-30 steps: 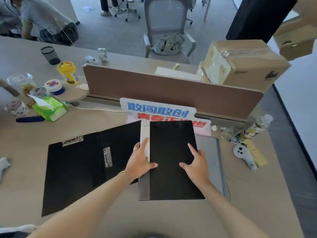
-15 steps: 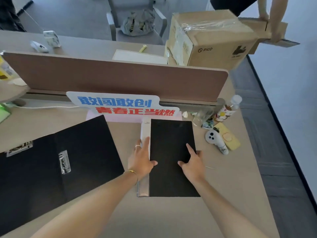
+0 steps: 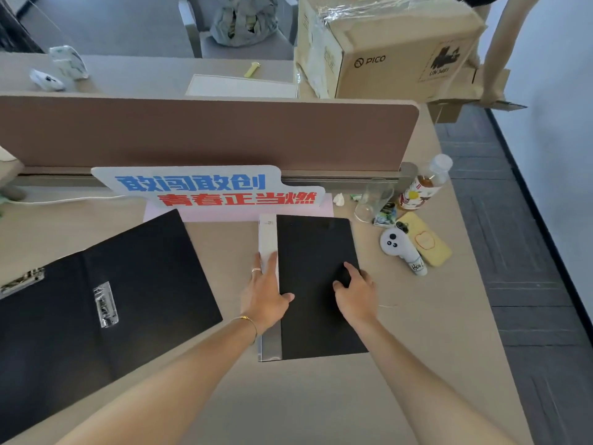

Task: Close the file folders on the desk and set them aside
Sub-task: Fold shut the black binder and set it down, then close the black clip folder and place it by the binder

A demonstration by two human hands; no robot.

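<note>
A closed black folder (image 3: 316, 252) with a pale grey spine lies flat on the desk (image 3: 321, 399) in front of me. My left hand (image 3: 264, 292) rests on its spine edge, thumb over the cover. On the cover's right side my right hand (image 3: 356, 292) presses down with spread fingers. To the left lies a second black folder (image 3: 106, 316), open flat, with a metal clip at its middle and another at its left edge.
A blue-and-red lettered sign (image 3: 208, 187) leans on the brown divider (image 3: 205, 133). Right of the closed folder lie a white controller (image 3: 401, 248), a yellow phone (image 3: 423, 242), a glass (image 3: 373, 200) and a bottle (image 3: 423, 184). A cardboard box (image 3: 388, 46) sits beyond the divider.
The view has shifted right, so the open folder sits further left. Both hands stay on the closed folder, which has moved right off the grey mat seen earlier.
</note>
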